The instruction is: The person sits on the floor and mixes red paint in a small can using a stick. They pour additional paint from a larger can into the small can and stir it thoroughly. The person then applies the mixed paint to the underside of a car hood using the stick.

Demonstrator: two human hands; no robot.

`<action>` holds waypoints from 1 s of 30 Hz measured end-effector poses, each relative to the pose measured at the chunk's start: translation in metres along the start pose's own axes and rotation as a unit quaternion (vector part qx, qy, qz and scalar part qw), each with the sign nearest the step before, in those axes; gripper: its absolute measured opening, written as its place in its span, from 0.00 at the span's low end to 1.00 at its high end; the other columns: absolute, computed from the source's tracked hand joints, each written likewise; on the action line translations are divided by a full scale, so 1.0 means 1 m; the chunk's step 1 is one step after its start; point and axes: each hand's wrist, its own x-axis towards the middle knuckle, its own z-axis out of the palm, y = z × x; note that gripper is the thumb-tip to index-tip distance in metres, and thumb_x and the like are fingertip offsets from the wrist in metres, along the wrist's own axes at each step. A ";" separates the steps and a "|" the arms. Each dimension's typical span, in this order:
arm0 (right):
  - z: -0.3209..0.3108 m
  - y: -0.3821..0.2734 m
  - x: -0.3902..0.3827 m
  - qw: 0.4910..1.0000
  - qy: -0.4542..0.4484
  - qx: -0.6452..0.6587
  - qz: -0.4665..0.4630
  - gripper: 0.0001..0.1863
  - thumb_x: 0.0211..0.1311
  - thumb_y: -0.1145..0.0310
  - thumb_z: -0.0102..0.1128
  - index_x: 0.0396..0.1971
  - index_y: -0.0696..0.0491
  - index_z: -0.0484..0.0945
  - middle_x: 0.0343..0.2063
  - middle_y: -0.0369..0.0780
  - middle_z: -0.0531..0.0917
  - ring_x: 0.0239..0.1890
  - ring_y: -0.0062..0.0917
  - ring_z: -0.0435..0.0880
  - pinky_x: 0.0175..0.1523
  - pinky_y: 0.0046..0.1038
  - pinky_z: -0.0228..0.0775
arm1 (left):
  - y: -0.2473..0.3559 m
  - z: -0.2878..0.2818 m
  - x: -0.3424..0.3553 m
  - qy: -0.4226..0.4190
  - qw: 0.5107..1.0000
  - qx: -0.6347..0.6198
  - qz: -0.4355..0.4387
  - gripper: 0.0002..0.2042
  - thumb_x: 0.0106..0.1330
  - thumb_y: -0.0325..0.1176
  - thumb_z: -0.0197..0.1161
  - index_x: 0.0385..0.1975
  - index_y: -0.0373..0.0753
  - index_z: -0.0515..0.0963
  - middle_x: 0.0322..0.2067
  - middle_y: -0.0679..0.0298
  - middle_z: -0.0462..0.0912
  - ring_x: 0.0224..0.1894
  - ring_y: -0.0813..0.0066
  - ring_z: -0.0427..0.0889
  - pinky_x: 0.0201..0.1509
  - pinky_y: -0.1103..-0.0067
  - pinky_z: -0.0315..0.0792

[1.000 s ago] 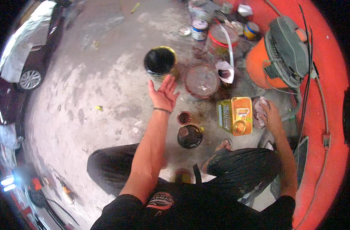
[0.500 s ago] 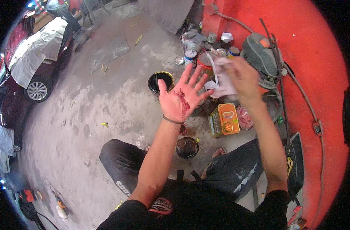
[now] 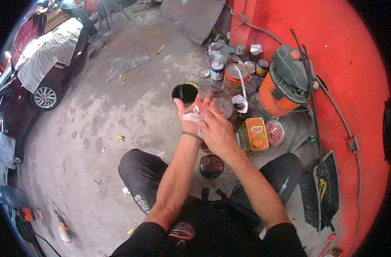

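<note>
My left hand (image 3: 188, 126) is held palm up, its fingers stretched out, with a dark band round the wrist. A crumpled pale pinkish-white cloth or wipe (image 3: 192, 114) lies against its palm. From the right, my right hand (image 3: 219, 132) holds this cloth and presses it onto the left palm. Just beyond the fingers stands an open can of black liquid (image 3: 184, 91). Beside my right hand is a rectangular can with an orange top (image 3: 256, 136). Closer to me sits a dark, stained round container (image 3: 211, 167). The palm's surface is mostly hidden under the cloth.
An orange and grey shop vacuum (image 3: 281, 83) stands by the red wall (image 3: 341, 55). Paint cans and a red-rimmed bucket (image 3: 236, 77) cluster ahead. A pink-stained round lid (image 3: 275, 132) lies right of the orange-topped can. A partly covered dark car (image 3: 37, 81) is at the left.
My right hand has come down and left with the cloth, from beside the bucket onto my left palm. Red-brown smears seen on that palm earlier are now covered.
</note>
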 end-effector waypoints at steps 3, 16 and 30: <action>-0.016 0.025 -0.011 0.994 -0.105 -0.012 -0.031 0.16 0.73 0.68 0.61 0.56 0.56 0.83 0.45 0.51 0.85 0.49 0.49 0.87 0.54 0.45 0.79 | 0.033 -0.016 0.027 -0.238 0.970 -0.044 -0.008 0.57 0.66 0.87 0.32 0.77 0.39 0.60 0.78 0.47 0.63 0.80 0.39 0.58 0.77 0.24 0.44; -0.023 0.074 0.075 0.921 0.030 0.323 0.215 0.30 0.87 0.47 0.44 0.63 0.59 0.80 0.58 0.41 0.83 0.60 0.27 0.80 0.66 0.31 0.70 | -0.025 0.062 0.004 -0.024 0.848 0.436 0.300 0.32 0.81 0.57 0.50 0.75 0.41 0.63 0.70 0.58 0.71 0.71 0.63 0.70 0.76 0.61 0.62; 0.015 0.015 0.071 0.977 -0.036 0.201 -0.059 0.24 0.82 0.67 0.51 0.71 0.61 0.74 0.74 0.51 0.73 0.78 0.45 0.69 0.82 0.43 0.54 | 0.118 0.019 0.032 -0.118 0.971 0.205 0.025 0.32 0.77 0.68 0.54 0.64 0.46 0.77 0.64 0.58 0.82 0.67 0.65 0.80 0.68 0.67 0.78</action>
